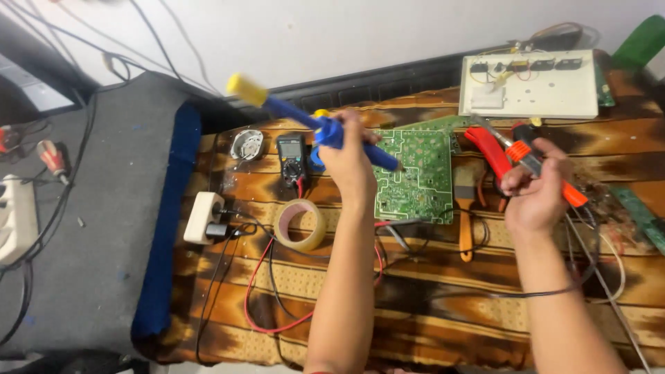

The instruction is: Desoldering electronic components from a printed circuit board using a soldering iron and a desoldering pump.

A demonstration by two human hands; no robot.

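Observation:
My left hand (350,166) grips a blue suction pump with a yellow plunger knob (291,111), its tip pointing down at the green circuit board (415,183) lying on the patterned cloth. My right hand (537,190) holds a soldering iron with an orange and black handle (547,173), raised to the right of the board, its metal tip aimed up and left. The iron's cable runs down past my right wrist.
A digital multimeter (291,158) with red and black leads, a roll of clear tape (300,225) and a white plug adapter (202,217) lie left of the board. Red-handled pliers (488,152), a brush (464,208) and a white panel with components (530,84) lie to the right and behind.

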